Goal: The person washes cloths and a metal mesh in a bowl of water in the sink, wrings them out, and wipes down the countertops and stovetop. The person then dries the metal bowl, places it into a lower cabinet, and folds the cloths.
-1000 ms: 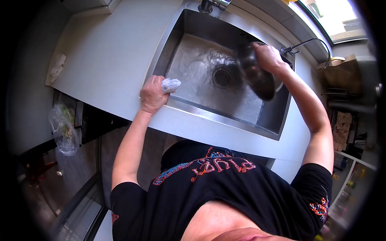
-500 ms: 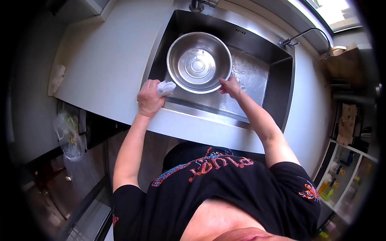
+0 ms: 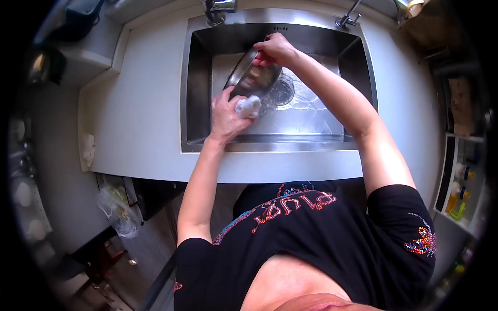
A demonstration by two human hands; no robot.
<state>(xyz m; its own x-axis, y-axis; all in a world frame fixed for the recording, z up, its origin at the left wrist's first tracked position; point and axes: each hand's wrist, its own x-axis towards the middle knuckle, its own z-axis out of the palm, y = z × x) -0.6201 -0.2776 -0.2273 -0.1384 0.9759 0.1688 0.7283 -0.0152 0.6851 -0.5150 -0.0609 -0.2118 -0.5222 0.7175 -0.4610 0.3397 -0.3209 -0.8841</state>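
A round stainless steel basin [image 3: 258, 82] is tipped steeply on its side inside the metal sink [image 3: 197, 116], its opening facing right. My right hand [image 3: 276, 49] grips the basin's far rim. At its near end, my left hand [image 3: 227, 118] is closed on a crumpled white cloth [image 3: 248, 107] and touches the basin's edge; part of that contact is hidden. Blurred water runs from the basin beside the round drain [image 3: 281, 90].
A faucet [image 3: 215, 11] stands behind the sink on the left, a thin tap [image 3: 347, 20] on the right. Another white crumpled cloth [image 3: 88, 147] lies at the counter's [image 3: 140, 103] left edge. A clear plastic bag [image 3: 120, 210] hangs below.
The basin went from level to tipped on its side. My right hand moved to its far rim. My left hand, with the cloth, came off the counter edge to the basin. The view shifted.
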